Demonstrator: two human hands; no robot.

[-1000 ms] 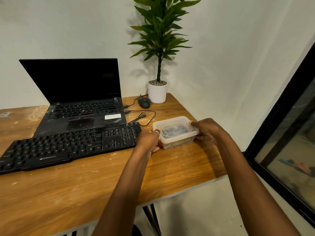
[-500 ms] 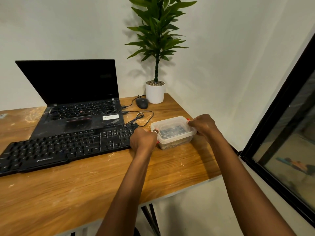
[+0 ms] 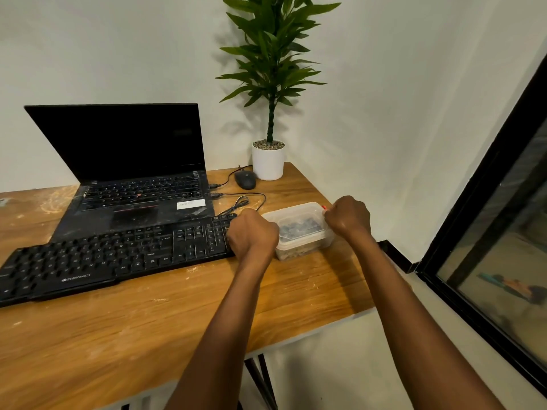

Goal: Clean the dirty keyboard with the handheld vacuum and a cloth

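Wooden counter (image 3: 177,321) in a white-walled corner, pale dust smears on it, dark-framed window (image 3: 503,232) at right. Left hand (image 3: 253,235) is curled tight at the left end of a clear lidded container (image 3: 299,229). Right hand (image 3: 347,217) is curled the same way at the right end, next to a small red latch (image 3: 324,207). Fingertips are hidden behind the knuckles, so what they grip — latch or rim — can't be told. Container stands on the counter with its lid on. Dark bits and paler stuff inside, not identifiable.

Step in hand, as a judgement: unclipping the lid. To do it well:
- Release both end clips evenly.
- Keep the tub pressed flat so it doesn't tip or skid toward the counter edge nearby.
- Lift the lid straight up so nothing spills.
- Keep the left wrist from knocking keys, since it hangs over the keyboard's right end.

Keyboard (image 3: 118,255): black, flat on the counter, just left of the container. Its right end is partly covered by the left hand in this view — touching or just above, can't tell. It is apart from the right hand, with the container between them. Pale specks show on the keys.

Behind the keyboard is an open laptop (image 3: 133,173) with a dark screen. Further back are a mouse (image 3: 245,179), a looped cable (image 3: 236,202) and a white plant pot (image 3: 268,161) in the corner. No handheld vacuum or cloth in view.
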